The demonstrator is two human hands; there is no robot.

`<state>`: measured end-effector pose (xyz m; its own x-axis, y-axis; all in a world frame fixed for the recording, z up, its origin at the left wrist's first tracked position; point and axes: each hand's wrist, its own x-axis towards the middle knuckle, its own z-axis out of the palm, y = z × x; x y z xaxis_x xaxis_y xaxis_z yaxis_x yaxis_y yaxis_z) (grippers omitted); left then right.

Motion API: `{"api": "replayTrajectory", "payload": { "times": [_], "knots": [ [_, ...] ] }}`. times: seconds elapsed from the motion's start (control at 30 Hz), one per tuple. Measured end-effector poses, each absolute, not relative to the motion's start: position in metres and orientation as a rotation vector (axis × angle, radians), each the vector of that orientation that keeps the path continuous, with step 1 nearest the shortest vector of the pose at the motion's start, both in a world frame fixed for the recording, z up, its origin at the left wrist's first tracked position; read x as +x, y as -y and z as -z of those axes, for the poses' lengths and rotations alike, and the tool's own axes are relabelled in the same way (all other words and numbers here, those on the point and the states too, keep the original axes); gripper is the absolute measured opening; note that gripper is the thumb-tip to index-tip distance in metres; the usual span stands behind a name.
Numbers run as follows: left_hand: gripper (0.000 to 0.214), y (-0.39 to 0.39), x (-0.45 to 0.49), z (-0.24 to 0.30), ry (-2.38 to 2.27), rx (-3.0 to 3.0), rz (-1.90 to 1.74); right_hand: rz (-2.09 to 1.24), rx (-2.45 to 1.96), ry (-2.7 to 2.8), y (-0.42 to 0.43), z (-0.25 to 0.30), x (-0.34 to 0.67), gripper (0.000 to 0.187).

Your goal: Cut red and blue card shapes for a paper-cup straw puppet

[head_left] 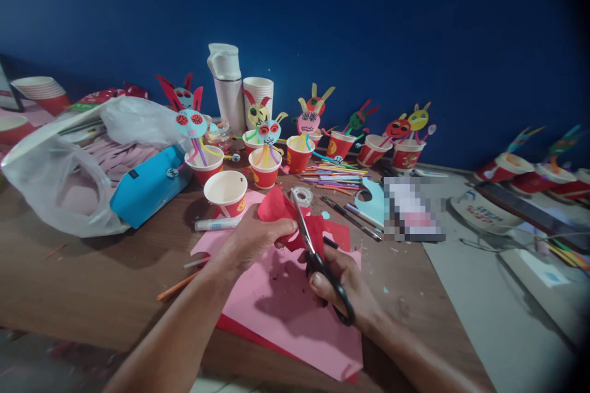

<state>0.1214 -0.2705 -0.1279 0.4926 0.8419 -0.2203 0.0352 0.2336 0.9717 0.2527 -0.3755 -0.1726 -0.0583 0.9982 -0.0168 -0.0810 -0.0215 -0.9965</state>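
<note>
My left hand (251, 239) pinches a piece of red paper (281, 206) and holds it up over a pink sheet (286, 313) on the wooden table. My right hand (343, 285) grips black-handled scissors (313, 252), fingers through the loops. The blades point up and away into the red paper. More red paper (338, 234) lies just behind the scissors. A red and white paper cup (227, 191) stands empty just beyond my left hand, with a glue stick (216, 224) lying beside it.
Several red cups with paper monster faces on straws (265, 153) line the back of the table. A roll of tape (303, 196), pens (345, 212), a blue pouch (147, 187), a plastic bag (59, 178) and a white flask (228, 86) surround the work spot.
</note>
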Motion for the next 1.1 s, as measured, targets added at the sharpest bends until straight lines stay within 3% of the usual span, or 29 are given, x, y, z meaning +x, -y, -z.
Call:
{"api": "replayTrajectory", "payload": {
  "times": [1.1],
  "knots": [
    [0.019,0.2665,0.1158,0.1261,-0.765,1.278,-0.58,-1.279,-1.342,1.121,0.3756,0.1676,0.2497,0.034]
  ]
}}
